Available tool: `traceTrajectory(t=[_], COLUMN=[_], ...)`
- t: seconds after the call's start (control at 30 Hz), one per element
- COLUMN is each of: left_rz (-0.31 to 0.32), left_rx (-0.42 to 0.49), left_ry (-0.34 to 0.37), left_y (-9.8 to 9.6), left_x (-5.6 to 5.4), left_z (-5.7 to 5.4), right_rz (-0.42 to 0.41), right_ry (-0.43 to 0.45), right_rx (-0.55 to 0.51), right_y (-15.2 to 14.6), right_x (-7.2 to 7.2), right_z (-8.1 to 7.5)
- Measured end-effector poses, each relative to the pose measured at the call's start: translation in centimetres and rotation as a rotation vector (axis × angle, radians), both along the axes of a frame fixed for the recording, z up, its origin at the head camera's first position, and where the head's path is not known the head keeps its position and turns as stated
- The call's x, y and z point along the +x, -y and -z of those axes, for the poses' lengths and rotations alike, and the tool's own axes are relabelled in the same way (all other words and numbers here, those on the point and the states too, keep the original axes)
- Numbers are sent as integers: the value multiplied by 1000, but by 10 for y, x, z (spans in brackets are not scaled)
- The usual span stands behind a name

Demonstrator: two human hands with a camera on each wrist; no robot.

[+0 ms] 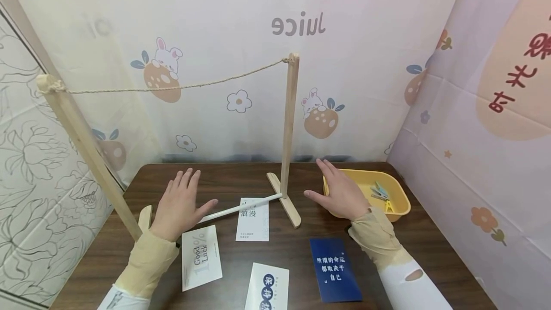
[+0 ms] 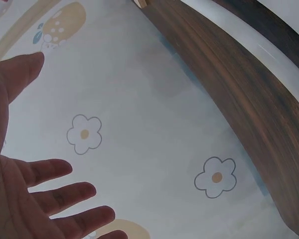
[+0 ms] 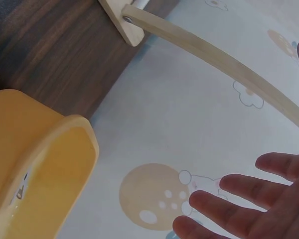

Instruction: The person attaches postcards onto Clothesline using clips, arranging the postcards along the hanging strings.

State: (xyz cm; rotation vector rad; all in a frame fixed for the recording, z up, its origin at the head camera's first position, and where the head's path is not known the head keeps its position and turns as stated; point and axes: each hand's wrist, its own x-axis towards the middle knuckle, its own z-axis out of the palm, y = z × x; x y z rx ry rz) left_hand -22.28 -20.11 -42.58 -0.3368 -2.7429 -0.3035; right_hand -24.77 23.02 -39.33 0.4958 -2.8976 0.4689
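Note:
My left hand (image 1: 178, 204) hovers with fingers spread near the left post of a wooden stand, above the white rod (image 1: 228, 211) that runs along its bottom. Nothing is in its palm in the left wrist view. The right hand (image 1: 340, 193) is held out, fingers extended, over the near-left side of a yellow plastic basin (image 1: 400, 200). Small clips (image 1: 380, 193), teal, grey and yellow, lie inside. A "Good Luck" card (image 1: 211, 264) lies below the left hand, and a blue card (image 1: 336, 271) with white characters lies below the right.
A twine line (image 1: 206, 83) sags between the stand's left post (image 1: 90, 152) and right post (image 1: 290, 128). One white card (image 1: 252, 228) lies partly under the rod; another (image 1: 258, 281) is at the front of the brown table (image 1: 232, 274). Printed curtains (image 1: 241, 142) hang behind.

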Motion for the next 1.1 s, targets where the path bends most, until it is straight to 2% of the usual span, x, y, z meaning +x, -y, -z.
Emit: traceTrajectory(t=[0.13, 0.43, 0.63, 0.9, 1.1], left_rz=[-1, 28, 42, 35, 31], left_rx=[25, 104, 155, 232, 260], left_ry=[-47, -210, -316, -360, -365], left_y=[2, 10, 16, 23, 28], left_x=[2, 7, 8, 11, 15], left_z=[0, 4, 6, 5, 3], right_rz=[-9, -40, -33, -24, -31], right_ry=[-9, -39, -16, 19, 24], right_rx=[-13, -42, -98, -135, -160], right_y=[1, 6, 9, 12, 15], right_x=[-1, -6, -8, -14, -16], right_z=[1, 2, 0, -2, -6])
